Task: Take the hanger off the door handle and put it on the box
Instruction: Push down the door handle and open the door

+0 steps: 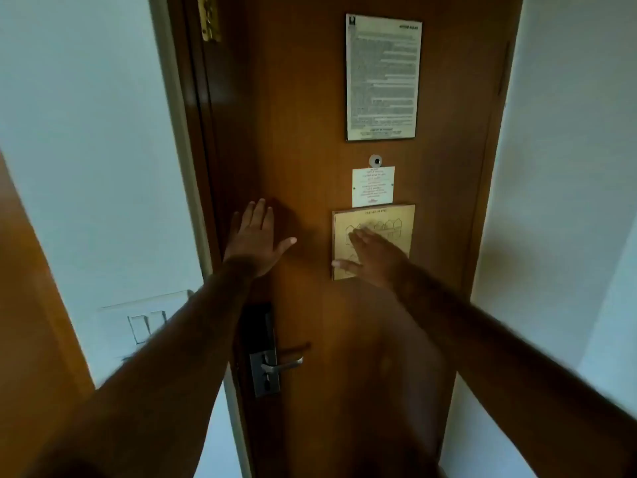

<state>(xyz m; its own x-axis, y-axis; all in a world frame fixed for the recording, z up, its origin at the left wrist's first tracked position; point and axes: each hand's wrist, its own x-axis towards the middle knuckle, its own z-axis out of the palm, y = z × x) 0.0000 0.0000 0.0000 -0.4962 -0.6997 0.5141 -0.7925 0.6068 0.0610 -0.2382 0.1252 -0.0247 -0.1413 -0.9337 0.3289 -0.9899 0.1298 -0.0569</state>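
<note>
A brown wooden door (310,132) fills the middle of the head view. Its silver door handle (284,364) sits low on a metal lock plate (264,372), and no hanger shows on it. No box is in view. My left hand (256,236) is raised with its fingers spread, flat toward the door well above the handle. My right hand (370,255) is also open, over a tan fire-plan plaque (401,222). Both hands hold nothing.
A framed notice (382,77), a peephole (375,161) and a small white card (373,186) hang on the door. White walls flank it, with a light switch (146,324) on the left wall. A brass hinge (209,17) is at the top left.
</note>
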